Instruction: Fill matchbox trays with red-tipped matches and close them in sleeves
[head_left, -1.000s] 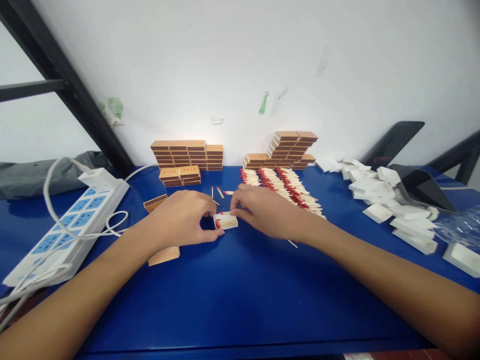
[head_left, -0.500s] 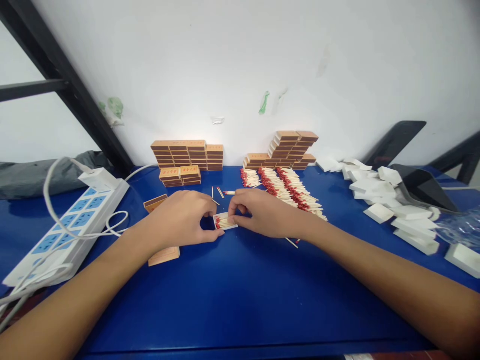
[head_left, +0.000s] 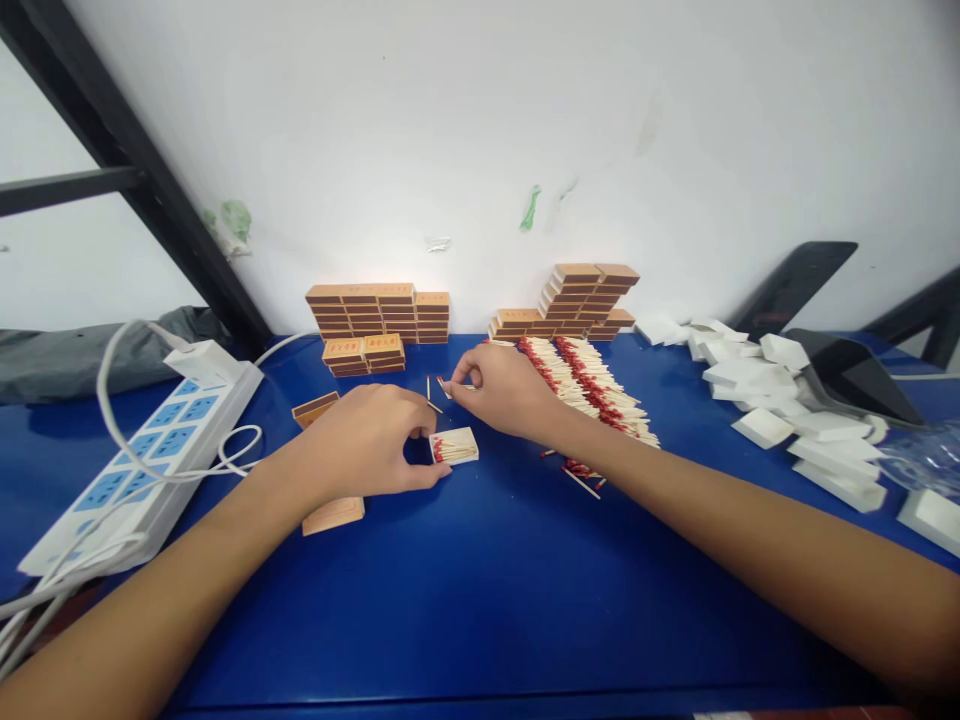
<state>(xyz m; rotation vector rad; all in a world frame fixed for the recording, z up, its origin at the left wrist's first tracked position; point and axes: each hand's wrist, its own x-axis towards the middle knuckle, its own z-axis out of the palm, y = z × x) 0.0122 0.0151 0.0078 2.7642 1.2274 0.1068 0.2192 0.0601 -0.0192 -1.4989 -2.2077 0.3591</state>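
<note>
A white matchbox tray [head_left: 466, 442] lies on the blue table, part filled with red-tipped matches. Thumb and fingers of my left hand [head_left: 371, 440] grip its left end. Just beyond the tray, my right hand [head_left: 506, 390] has its thumb and index finger pinched at a loose match [head_left: 441, 382], which the fingertips partly cover. Another loose match [head_left: 429, 388] lies left of these fingertips. Rows of red-headed matches [head_left: 600, 390] spread to the right, partly behind my right hand and forearm. Two orange matchbox sleeves [head_left: 334, 514] show around my left hand, partly hidden by it.
Stacked matchboxes [head_left: 375, 312] stand by the wall on the left, with another stack [head_left: 585, 300] on the right. White empty-looking trays [head_left: 765, 380] are heaped at the right near a dark tablet-like object [head_left: 855, 375]. A power strip [head_left: 157, 450] with cables lies left.
My right hand has moved from the tray up and away to the loose matches behind it. The tray's matches are now uncovered. My left hand keeps its hold.
</note>
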